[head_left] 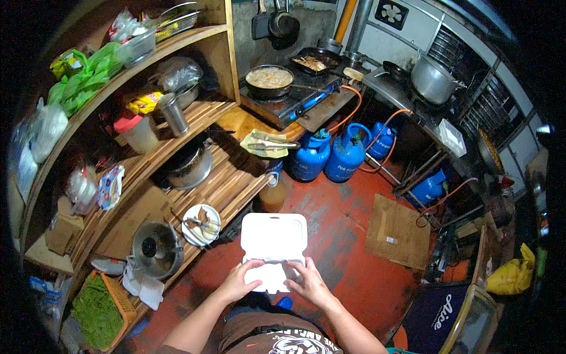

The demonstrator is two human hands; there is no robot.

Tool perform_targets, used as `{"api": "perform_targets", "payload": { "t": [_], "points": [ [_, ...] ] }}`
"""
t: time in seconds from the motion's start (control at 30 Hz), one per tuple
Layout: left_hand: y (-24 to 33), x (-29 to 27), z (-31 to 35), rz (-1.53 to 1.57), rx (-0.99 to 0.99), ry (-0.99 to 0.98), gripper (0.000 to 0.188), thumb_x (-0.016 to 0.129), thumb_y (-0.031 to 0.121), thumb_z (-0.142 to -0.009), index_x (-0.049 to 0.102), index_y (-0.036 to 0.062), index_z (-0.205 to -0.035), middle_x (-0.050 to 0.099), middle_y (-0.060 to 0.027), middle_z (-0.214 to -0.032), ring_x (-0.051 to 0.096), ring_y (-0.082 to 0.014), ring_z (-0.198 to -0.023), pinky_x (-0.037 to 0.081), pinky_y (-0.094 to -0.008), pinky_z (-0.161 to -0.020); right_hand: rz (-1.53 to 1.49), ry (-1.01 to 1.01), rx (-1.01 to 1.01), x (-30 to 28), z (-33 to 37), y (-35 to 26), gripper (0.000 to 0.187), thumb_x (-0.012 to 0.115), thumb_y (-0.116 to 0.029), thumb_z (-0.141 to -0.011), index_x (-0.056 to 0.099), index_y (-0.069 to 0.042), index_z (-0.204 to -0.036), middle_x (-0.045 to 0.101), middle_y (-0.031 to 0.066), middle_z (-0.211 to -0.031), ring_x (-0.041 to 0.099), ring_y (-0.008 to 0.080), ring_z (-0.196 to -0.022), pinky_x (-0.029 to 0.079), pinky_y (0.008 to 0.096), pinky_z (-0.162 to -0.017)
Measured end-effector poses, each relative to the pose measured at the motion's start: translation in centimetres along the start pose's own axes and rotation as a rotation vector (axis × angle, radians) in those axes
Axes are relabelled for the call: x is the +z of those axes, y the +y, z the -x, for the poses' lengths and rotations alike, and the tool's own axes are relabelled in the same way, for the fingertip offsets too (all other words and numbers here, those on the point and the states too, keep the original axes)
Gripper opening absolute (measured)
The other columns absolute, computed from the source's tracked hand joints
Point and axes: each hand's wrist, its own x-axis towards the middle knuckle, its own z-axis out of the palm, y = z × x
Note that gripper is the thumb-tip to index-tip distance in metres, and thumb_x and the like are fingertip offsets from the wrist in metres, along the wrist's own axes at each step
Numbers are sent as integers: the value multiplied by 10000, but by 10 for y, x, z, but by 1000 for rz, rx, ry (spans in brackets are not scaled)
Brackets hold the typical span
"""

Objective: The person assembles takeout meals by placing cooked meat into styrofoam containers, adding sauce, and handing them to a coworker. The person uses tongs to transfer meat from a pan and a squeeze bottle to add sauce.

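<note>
From the head view, both hands held a white foam clamshell box in front of the body, above the red floor. The left hand had its grip closed on the box's near left edge, and the right hand gripped the near right edge. A wooden bench with a small plate stood just to the left

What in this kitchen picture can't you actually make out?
- Inside of the white foam box: head view, lid shut, both the left hand and right hand on it.
- Contents of the steel pot: rim turned away.
- Bags on the shelf: bent and blurred near the fisheye edge.
</note>
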Motion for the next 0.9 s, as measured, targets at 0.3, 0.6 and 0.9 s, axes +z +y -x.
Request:
{"api": "perform_targets", "payload": {
  "t": [0.3,0.6,0.9],
  "points": [
    [-96,-21,-101,213,-152,82,588,751,54,-779,537,76,-1327,586,-155,-1306,545,-272,-1248,424,-377,-1057,-104,147,244,-15,-89,24,413,710,-236,-896,614,-55,-1255,534,176,-1230,640,278,-1007,542,361,-873],
    [-249,-45,-257,498,-552,434,602,706,23,-782,483,122,-1333,531,-169,-1260,536,-323,-1137,479,-443,-940,-97,-14,666,-24,-147,73,380,671,-280,-936,629,4,-1185,704,145,-1063,690,211,-935,550,344,-793],
    [-279,-43,-273,-197,-481,644,638,736,283,-812,461,65,-1345,532,-195,-1252,385,-375,-1281,306,-495,-1090,-193,-31,467,-86,-313,90,335,666,-309,-926,649,7,-1033,695,151,-904,672,234,-793,532,373,-749]
  ]
}}
